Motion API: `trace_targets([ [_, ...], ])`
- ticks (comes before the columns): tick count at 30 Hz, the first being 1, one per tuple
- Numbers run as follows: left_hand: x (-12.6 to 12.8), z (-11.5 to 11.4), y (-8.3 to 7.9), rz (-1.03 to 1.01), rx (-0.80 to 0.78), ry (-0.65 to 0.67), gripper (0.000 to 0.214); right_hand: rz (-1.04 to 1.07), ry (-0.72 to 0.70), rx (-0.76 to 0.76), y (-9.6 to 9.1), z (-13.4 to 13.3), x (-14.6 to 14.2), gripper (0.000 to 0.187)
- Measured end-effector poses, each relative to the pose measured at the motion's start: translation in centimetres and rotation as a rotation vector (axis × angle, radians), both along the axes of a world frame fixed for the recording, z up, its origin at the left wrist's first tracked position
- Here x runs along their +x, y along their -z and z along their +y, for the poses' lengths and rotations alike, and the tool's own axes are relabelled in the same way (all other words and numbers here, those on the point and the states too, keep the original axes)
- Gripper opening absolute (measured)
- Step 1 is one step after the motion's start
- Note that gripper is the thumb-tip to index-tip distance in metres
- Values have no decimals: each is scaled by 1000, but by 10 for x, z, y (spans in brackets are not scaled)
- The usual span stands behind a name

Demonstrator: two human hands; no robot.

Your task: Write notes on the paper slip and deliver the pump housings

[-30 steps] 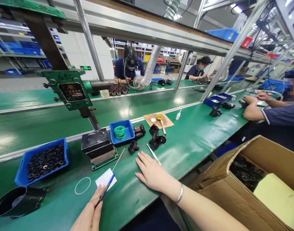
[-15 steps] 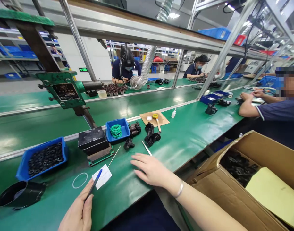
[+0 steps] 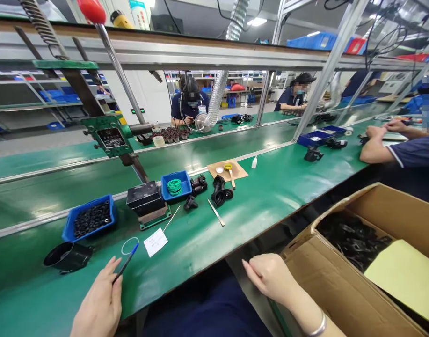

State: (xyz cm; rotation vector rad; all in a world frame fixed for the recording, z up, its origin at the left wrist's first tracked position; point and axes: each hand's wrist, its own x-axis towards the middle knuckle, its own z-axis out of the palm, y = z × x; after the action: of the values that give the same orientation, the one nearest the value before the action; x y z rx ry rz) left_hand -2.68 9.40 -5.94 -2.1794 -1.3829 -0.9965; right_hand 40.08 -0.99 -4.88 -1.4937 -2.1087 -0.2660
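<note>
Left hand (image 3: 99,299) has a pen (image 3: 126,263) pinched between thumb and fingers, over the bench (image 3: 186,243), blue end right by the thin white ring (image 3: 122,247). White note (image 3: 156,242) is lying just to the right of that. Right hand (image 3: 273,277) is off the bench edge beside the cardboard box (image 3: 335,276), fingers mostly curled, can't tell if it's gripping anything

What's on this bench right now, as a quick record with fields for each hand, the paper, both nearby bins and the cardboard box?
Left hand: holding a blue-capped pen
Right hand: fingers curled, off the green bench; contents not visible
Paper: white, written on, lying flat
Left bin: blue, full of small black rings
Right bin: blue, with green rings
Cardboard box: open, dark parts and yellow sheet inside
</note>
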Motion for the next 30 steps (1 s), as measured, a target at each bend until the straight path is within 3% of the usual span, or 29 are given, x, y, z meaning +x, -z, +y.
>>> trace_targets([
  [3, 5, -1, -5, -8, 2, -4, 18, 125, 61, -83, 19, -15, 4, 26],
  [5, 6, -3, -8, -23, -6, -4, 18, 201, 35, -71, 19, -15, 0, 19],
  [7, 5, -4, -10, 2, 17, -19, 16, 237, 44, 0, 8, -6, -1, 20],
  [11, 2, -7, -12, 191, 87, -217, 16, 188, 215, 81, -22, 35, 11, 35],
  [13, 3, -12, -11, 260, 61, -289, 15, 167, 239, 72, -28, 59, 15, 39],
  [17, 6, -22, -3, 166, 34, -332, 25, 135, 173, 69, -13, 92, 6, 41],
  [21, 7, -26, 3, -39, -62, -210, 24, 4, 193, 119, 3, 95, 5, 44],
  [25, 16, -34, 3, -149, -150, -185, 21, 53, 54, 153, -10, 96, 8, 46],
  [27, 19, -35, 2, -194, -163, -261, 23, 75, -90, 178, -23, 103, -5, 44],
  [30, 5, -32, -5, -269, -154, -437, 31, 63, -412, 159, -35, 114, -45, 35],
])
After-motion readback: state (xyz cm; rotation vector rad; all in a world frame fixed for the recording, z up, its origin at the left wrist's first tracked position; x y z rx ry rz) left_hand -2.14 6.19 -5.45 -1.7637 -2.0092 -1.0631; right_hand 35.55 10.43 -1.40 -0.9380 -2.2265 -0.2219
